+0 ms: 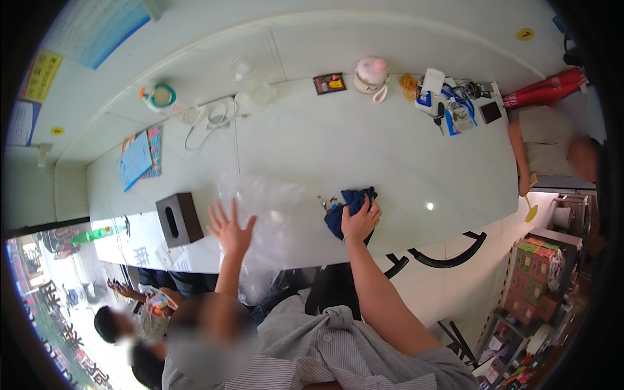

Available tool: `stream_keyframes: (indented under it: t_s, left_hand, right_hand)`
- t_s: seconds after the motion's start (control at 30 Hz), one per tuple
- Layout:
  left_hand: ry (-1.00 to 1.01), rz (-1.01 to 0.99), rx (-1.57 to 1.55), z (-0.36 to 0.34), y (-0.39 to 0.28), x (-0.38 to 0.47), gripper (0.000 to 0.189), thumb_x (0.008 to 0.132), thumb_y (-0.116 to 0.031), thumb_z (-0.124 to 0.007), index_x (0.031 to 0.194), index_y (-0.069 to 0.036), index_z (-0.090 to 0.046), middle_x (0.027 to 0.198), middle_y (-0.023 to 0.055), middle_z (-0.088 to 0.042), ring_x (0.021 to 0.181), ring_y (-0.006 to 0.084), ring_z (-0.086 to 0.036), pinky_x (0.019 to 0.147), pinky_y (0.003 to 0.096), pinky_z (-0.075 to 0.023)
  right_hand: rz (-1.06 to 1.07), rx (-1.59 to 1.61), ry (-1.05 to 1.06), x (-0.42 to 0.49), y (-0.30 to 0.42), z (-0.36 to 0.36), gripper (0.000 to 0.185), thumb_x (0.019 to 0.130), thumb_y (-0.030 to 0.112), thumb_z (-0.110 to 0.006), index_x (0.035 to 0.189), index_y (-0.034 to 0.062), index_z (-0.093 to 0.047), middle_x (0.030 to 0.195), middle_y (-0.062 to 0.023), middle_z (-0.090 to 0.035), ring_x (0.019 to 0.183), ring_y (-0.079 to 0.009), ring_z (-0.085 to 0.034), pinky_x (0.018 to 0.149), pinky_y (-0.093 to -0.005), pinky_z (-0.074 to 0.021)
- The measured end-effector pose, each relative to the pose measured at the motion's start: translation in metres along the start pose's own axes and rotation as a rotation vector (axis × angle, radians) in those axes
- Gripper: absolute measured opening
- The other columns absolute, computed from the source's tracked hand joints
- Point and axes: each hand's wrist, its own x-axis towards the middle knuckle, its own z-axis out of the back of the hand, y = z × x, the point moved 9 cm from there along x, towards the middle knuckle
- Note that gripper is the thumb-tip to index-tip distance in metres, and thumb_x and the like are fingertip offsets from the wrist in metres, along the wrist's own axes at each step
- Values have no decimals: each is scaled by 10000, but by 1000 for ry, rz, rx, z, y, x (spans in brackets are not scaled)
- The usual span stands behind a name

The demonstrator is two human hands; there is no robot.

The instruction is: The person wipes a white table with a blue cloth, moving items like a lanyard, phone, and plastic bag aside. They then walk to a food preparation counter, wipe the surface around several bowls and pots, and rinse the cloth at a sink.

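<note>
My right hand (360, 218) presses a bunched dark blue cloth (335, 225) against the white table (302, 131). Small loose scraps (327, 204) lie at the cloth's left edge, too small to make out. My left hand (233, 228) has its fingers spread and holds nothing. It is over or beside the left edge of a clear plastic bag (278, 209), and whether it touches the bag I cannot tell. The bag spreads over the tabletop and hangs past its near edge. Left of that hand stands a dark tissue box (190, 219).
Along the back are a pink-topped bottle (370, 75), a black packet (329, 84), a clear jug (258, 87), a white cable (217, 114) and keys (439, 114). Booklets (139, 156) lie left. A person (546, 131) with a yellow fly swatter (531, 210) is right; others sit lower left.
</note>
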Motion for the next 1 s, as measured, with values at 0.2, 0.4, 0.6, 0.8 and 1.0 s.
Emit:
stream_keyframes:
  t_s: [0.2,0.4,0.6,0.8,1.0]
  left_hand:
    - [148,-178,57,-69,-50,-11,710,834,-669,-492,1461,-405,-290,1588,87,-71,1443,394,-4,1010,762,-34]
    - [99,-188,21,-85,-42,-7,640,878,-647,-431,1458,-420,-283,1589,50,-77,1446,381,-19,1019,756,-28]
    - [142,-44,-935,-69,34,31,661,886,-440,-578,1433,-139,-359,1419,176,-402,1330,340,-345,1094,461,-269]
    - [128,125,-418,-65,74,-3,928,714,-411,-782,1426,-83,-286,1045,196,-619,1058,343,-561,900,433,-453]
    - [738,425,-1463,-94,56,-72,346,766,-155,-697,1069,-6,-623,1031,100,-641,1021,257,-602,797,364,-493]
  right_hand:
    - [32,-36,-4,-2,0,-1,565,741,332,-670,1220,53,-563,1260,-110,-474,1169,-320,-427,980,-464,-369]
    - [12,-41,17,-1,0,-3,557,762,339,-642,1240,69,-549,1270,-99,-469,1190,-310,-413,979,-467,-369]
    - [17,-52,2,-2,-1,-3,553,758,340,-623,1235,73,-542,1223,-97,-487,1174,-319,-415,956,-472,-382]
    - [29,-68,-11,-1,0,-2,555,761,360,-609,1236,80,-538,1207,-113,-496,1158,-323,-420,950,-470,-381]
    - [15,-67,26,-1,1,-2,562,768,374,-610,1246,87,-541,1248,-115,-485,1171,-323,-411,964,-461,-366]
